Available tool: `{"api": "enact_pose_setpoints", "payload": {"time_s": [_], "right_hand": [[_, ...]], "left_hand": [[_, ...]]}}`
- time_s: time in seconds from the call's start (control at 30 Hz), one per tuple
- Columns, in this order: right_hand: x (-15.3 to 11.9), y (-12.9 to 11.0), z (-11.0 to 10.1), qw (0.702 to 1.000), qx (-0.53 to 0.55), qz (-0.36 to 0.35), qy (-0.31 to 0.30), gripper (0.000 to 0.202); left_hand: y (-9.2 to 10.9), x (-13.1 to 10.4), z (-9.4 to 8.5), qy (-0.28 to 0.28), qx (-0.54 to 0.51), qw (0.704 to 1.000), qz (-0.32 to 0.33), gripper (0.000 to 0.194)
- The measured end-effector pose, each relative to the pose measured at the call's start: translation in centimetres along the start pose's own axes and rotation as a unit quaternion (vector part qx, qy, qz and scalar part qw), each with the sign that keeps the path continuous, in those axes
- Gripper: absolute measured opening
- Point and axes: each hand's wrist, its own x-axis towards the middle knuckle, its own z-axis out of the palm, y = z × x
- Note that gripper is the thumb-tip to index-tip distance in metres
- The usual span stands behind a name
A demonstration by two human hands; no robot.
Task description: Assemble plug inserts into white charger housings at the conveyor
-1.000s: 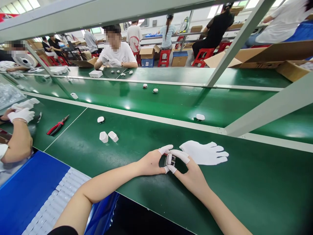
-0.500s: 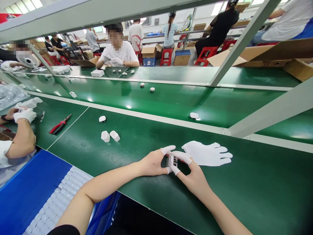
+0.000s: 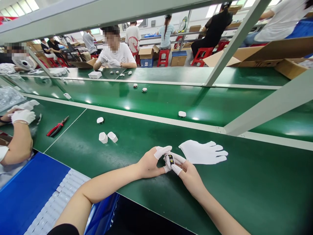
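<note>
Between my two hands is a small white-edged device (image 3: pixel 169 160) with a dark, electronic-looking inner face. My left hand (image 3: pixel 153 163) closes on its left side with thumb and fingers. From the right, my right hand (image 3: pixel 187 169) pinches the same piece. White finger cots cover several of my fingertips and hide part of the device. A flat white glove (image 3: pixel 204 152) lies on the green table just beyond my right hand. Farther left stand two white plastic shells (image 3: pixel 103 137), close together, and a small white rounded unit (image 3: pixel 100 120) rests behind them.
Red-handled pliers (image 3: pixel 57 126) lie to the left, near a co-worker's gloved hand (image 3: pixel 23 116). White units ride on the green conveyor (image 3: pixel 161 104) beyond the pale rail. A slanting metal post (image 3: pixel 269 107) rises at right. A blue bin (image 3: pixel 31 182) holds rows of white parts at lower left.
The device has turned in my hands: its metal-pronged side showed before, and its dark face with a yellowish patch shows now. Units on the conveyor have shifted left.
</note>
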Motion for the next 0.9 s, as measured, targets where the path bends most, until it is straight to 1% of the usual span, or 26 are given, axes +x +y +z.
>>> {"api": "enact_pose_setpoints", "payload": {"time_s": [0.13,0.27,0.37,0.43,0.47,0.53,0.6,0.73,0.8,0.9], "right_hand": [[-0.1,-0.2,0.5,0.999,0.011,-0.012,0.028,0.048],[-0.2,-0.1,0.7,0.998,0.012,-0.014,0.061,0.044],[-0.2,0.1,0.7,0.998,0.01,-0.008,0.065,0.044],[-0.1,0.3,0.4,0.999,-0.003,0.002,0.052,0.049],[-0.1,0.4,0.2,0.999,-0.013,0.007,0.046,0.052],[0.0,0.7,-0.2,0.999,-0.033,0.007,0.042,0.057],[0.2,1.1,-0.6,0.997,-0.044,-0.002,0.055,0.059],[0.4,1.6,-1.1,0.995,-0.052,-0.021,0.078,0.059],[0.4,1.6,-1.1,0.996,-0.057,-0.019,0.067,0.054],[0.2,1.4,-0.9,0.997,-0.053,-0.011,0.049,0.046]], "left_hand": [[0.1,0.0,0.2,0.014,-0.001,1.0,0.022,0.07],[0.2,0.0,0.3,0.018,-0.003,1.0,0.025,0.069],[0.5,0.2,-0.2,0.001,-0.041,0.999,0.015,0.075],[0.7,0.5,-0.7,-0.024,-0.095,0.995,-0.024,0.076],[0.8,0.7,-0.9,-0.036,-0.123,0.99,-0.056,0.071],[0.8,1.0,-1.3,-0.053,-0.164,0.977,-0.125,0.055],[0.6,1.3,-1.5,-0.064,-0.196,0.961,-0.184,0.044],[-0.1,1.4,-1.3,-0.085,-0.262,0.918,-0.286,0.053],[-0.3,1.3,-1.2,-0.101,-0.268,0.907,-0.309,0.049],[-0.2,1.1,-1.0,-0.113,-0.262,0.908,-0.307,0.04]]}}
